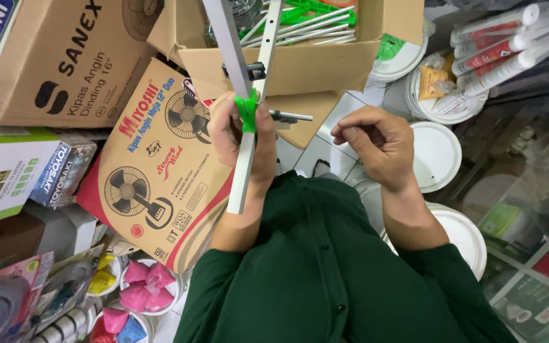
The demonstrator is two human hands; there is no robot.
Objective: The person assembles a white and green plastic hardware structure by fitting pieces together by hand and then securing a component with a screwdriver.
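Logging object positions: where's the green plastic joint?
Head view, left of centre: green plastic joint sits where the grey metal bars cross, gripped by the left hand.

A bright green plastic joint [247,109] is seen on pale grey metal bars [244,166]. A dark green buttoned shirt [325,273] is worn. Brown cardboard boxes [160,171] are printed with black fan drawings and red bands. White round lids [436,155] and pink sachets [146,287] are seen

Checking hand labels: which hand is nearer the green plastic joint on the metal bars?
Left. The left hand grips the bars right at the green joint; the right hand is curled off to the side, apart from it.
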